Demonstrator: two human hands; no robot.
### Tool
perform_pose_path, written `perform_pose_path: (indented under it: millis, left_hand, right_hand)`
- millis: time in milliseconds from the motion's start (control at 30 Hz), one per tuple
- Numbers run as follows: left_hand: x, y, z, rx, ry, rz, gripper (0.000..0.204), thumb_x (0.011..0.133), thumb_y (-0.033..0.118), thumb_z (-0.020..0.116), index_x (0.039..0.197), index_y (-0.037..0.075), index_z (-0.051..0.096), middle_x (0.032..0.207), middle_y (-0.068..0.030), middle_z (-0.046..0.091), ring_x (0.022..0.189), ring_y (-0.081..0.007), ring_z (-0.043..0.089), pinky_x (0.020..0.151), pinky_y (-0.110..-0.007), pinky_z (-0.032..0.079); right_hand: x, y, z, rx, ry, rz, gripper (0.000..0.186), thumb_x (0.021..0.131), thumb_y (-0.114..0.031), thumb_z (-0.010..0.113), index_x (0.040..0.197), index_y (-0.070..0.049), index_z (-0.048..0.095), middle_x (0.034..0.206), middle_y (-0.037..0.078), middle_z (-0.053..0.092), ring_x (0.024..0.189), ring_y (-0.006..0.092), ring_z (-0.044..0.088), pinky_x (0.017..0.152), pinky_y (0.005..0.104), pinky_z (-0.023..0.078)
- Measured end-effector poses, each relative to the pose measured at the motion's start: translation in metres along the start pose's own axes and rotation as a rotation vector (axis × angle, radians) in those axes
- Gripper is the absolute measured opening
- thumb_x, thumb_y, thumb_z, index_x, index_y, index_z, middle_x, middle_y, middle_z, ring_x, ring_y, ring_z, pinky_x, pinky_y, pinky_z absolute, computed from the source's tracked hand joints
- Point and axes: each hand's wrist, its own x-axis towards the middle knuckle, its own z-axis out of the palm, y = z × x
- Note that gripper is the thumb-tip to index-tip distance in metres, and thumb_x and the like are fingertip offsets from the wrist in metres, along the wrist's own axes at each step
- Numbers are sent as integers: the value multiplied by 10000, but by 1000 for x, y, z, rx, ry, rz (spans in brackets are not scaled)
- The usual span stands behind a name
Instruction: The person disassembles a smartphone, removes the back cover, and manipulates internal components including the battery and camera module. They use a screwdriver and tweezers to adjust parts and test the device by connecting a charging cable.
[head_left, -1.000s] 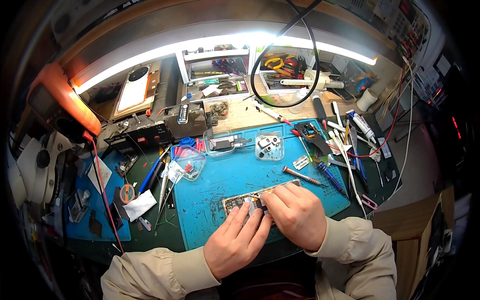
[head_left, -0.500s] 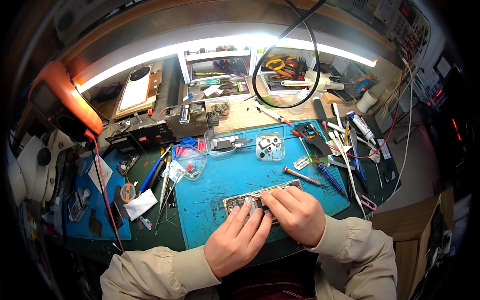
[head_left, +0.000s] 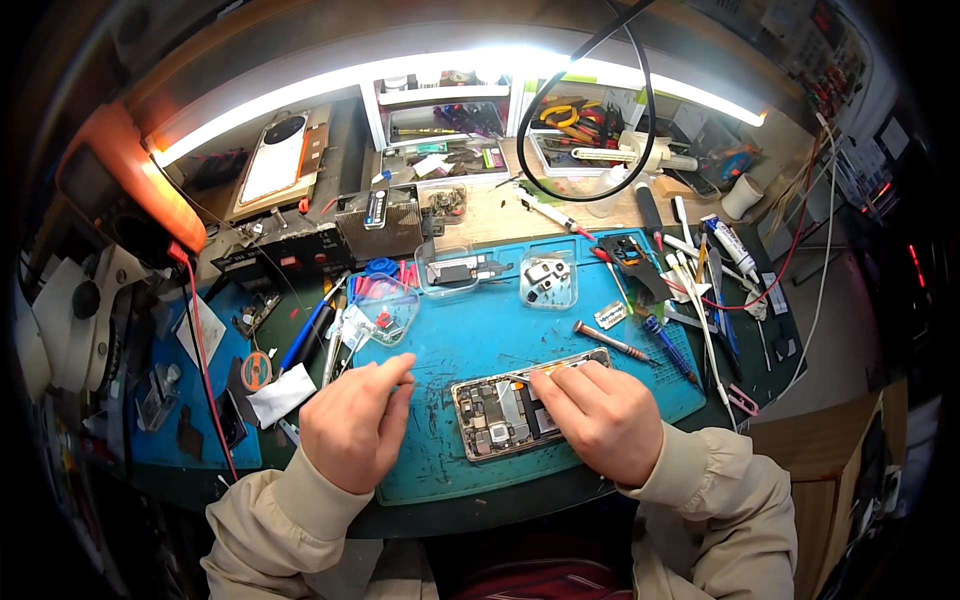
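Observation:
An opened smartphone [head_left: 500,432] lies on the blue work mat, its circuit board and dark inner parts exposed. My right hand [head_left: 605,420] rests over the phone's right half and covers much of it. Its fingers pinch a thin pale tool [head_left: 516,378] whose end points left across the phone's upper edge; its exact kind is not clear. My left hand [head_left: 355,422] is over the mat, to the left of the phone and apart from it. Its fingers are curled, with thumb and forefinger tips close together; anything between them is too small to make out.
Clear plastic boxes [head_left: 548,302] of small parts stand behind the phone. A screwdriver [head_left: 612,341], a razor blade [head_left: 610,315] and a blue-handled tool [head_left: 668,348] lie to the right. A white tissue [head_left: 282,395] is at left. A black cable loop [head_left: 522,140] hangs overhead.
My left hand has lifted off the phone and moved left, uncovering the board; its spread fingers have curled. My right hand stays on the phone. The view has shifted slightly.

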Motion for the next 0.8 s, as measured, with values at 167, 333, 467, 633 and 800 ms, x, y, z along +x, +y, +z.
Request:
perform_pose_path:
  millis: [167, 333, 467, 633, 800]
  left_hand:
    - [-3, 3, 7, -108, -30, -21, 424, 918, -57, 759, 1326, 17, 673, 992, -138, 789, 854, -320, 778, 728, -399, 611]
    - [-2, 5, 11, -145, -142, 112, 361, 842, -38, 803, 1188, 35, 731, 1094, -124, 779, 992, -333, 752, 856, -436, 596]
    - [-4, 6, 13, -145, -173, 125, 393, 837, -31, 808, 1216, 32, 721, 1149, -132, 757, 1035, -341, 732, 874, -434, 587]
    - [-6, 6, 13, -151, -168, 77, 429, 837, -18, 811, 1249, 30, 705, 1202, -134, 740, 1053, -343, 719, 893, -436, 572]
    - [-3, 7, 15, -153, -200, 61, 433, 839, -6, 812, 1257, 33, 703, 1213, -127, 733, 1070, -338, 706, 907, -434, 554]
  right_hand:
    - [1, -3, -2, -49, -31, 1, 354, 818, -81, 704, 1145, 53, 728, 859, 53, 606, 777, 171, 628, 614, 293, 510]
    - [2, -4, -1, -51, -16, 57, 353, 830, -94, 705, 1152, 49, 728, 876, 59, 621, 777, 178, 634, 611, 301, 510]
    - [4, -5, -5, -13, -48, 119, 334, 836, -89, 716, 1151, 22, 735, 920, 64, 660, 796, 210, 656, 650, 329, 541]
    - [5, 11, -16, 279, 13, 103, 280, 831, -61, 763, 1110, -34, 749, 967, 66, 695, 824, 251, 674, 708, 370, 570]
    - [11, 0, -10, 359, -73, 61, 174, 838, -92, 776, 994, -66, 706, 940, 55, 658, 857, 242, 659, 721, 366, 516]
